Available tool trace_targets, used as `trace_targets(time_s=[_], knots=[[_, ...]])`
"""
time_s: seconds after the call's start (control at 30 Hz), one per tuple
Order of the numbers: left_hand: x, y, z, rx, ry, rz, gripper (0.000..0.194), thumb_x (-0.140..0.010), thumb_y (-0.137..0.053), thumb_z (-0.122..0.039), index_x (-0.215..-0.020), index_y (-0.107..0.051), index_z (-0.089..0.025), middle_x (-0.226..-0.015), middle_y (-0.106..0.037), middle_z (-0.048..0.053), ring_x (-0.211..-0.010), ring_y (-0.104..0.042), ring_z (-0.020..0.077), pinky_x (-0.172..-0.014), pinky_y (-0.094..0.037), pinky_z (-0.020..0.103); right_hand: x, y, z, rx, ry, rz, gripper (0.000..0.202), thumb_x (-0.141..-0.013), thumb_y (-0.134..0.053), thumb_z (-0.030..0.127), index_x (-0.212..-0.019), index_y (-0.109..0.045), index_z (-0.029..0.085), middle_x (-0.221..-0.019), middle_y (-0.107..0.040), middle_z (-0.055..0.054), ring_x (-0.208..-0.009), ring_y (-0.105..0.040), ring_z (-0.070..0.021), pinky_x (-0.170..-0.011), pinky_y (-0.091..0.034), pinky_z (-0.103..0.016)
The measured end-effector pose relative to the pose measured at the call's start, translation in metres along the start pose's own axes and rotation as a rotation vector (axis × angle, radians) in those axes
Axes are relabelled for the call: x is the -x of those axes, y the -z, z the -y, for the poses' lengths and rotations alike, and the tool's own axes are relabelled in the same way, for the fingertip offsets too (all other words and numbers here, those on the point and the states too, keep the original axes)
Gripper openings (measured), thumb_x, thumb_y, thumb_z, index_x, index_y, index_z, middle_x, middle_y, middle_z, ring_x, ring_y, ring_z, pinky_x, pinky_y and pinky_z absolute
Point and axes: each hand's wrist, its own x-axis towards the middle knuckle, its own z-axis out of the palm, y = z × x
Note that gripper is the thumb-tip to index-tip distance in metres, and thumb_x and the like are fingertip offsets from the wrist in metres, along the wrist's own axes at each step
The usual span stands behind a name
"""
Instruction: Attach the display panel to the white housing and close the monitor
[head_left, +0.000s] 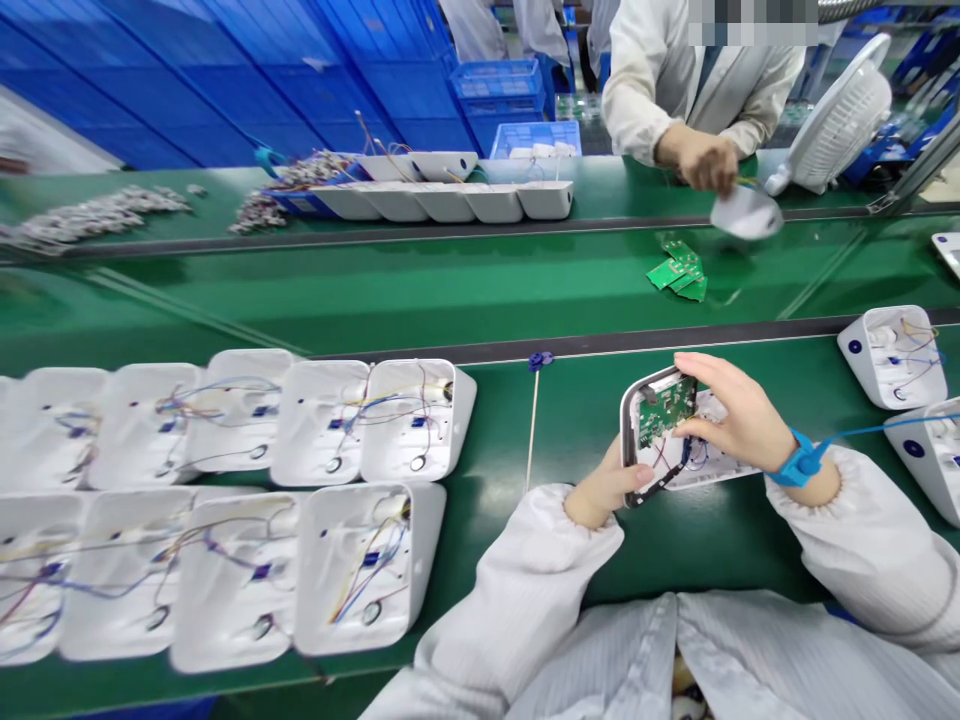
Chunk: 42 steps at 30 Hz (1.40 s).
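Observation:
My left hand (609, 485) grips the lower edge of a front panel (627, 440) with a dark rim, its thumb over the near corner. The panel is tilted up, and a green circuit board (664, 408) shows on its inner side. Wires run from it toward a white plastic housing (712, 472), partly hidden under my right hand. My right hand (735, 415), wearing a blue wrist strap (802, 460), closes on the panel: its fingers reach the upper corner, and its thumb rests at the board's edge.
Rows of white housings (405, 425) with loose wires stand on the left. More housings (896, 355) sit at right. Green circuit boards (681, 272) lie on the conveyor belt (450, 285). Across it, a co-worker's hand (705, 160) holds a blurred white part (746, 215) near a white fan (840, 115).

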Motion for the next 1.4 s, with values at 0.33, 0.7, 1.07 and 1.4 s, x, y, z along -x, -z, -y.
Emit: trace_targets(time_s=[0.33, 0.7, 1.07, 1.4], knots=[[-0.008, 0.033, -0.045, -0.760, -0.517, -0.170, 0.068, -0.093, -0.037, -0.074, -0.121, -0.071, -0.021, -0.135, -0.062, 0.013, -0.130, -0.052, 0.0333, -0.114, -0.035, 0.050, 0.019, 0.006, 0.019, -0.109, 0.074, -0.144, 0.011, -0.094, -0.055, 0.023, -0.084, -0.058, 0.025, -0.083, -0.068, -0.004, -0.082, -0.065, -0.0211, -0.075, -0.049, -0.037], [-0.003, -0.003, -0.036, -1.150, -0.203, -0.048, 0.118, -0.063, -0.084, -0.030, -0.157, -0.015, -0.022, -0.149, -0.036, 0.018, -0.139, -0.035, 0.0410, -0.117, -0.028, 0.061, -0.016, 0.016, 0.032, 0.468, 0.435, 0.234, 0.017, -0.096, -0.051, 0.013, -0.098, -0.066, 0.020, -0.101, -0.071, -0.008, -0.097, -0.059, -0.0238, -0.078, -0.038, -0.038], [-0.034, 0.019, 0.009, -0.815, -0.609, 0.019, 0.112, -0.060, -0.085, -0.048, -0.149, -0.021, -0.024, -0.147, -0.032, 0.018, -0.140, -0.033, 0.0416, -0.118, -0.026, 0.059, -0.033, 0.007, -0.013, 0.628, -0.180, 0.631, 0.023, -0.086, -0.073, 0.033, -0.092, -0.068, 0.012, -0.087, -0.072, -0.013, -0.081, -0.067, -0.0261, -0.062, -0.042, -0.033], [-0.032, 0.013, 0.004, -0.480, -0.261, 0.022, 0.101, -0.060, -0.083, -0.064, -0.143, -0.042, -0.023, -0.146, -0.044, 0.016, -0.137, -0.041, 0.0407, -0.117, -0.033, 0.054, -0.014, 0.001, -0.023, 0.422, 0.002, 0.364, 0.032, -0.099, -0.056, 0.028, -0.075, -0.073, 0.015, -0.079, -0.068, -0.009, -0.072, -0.050, -0.0191, -0.064, -0.035, -0.034]])
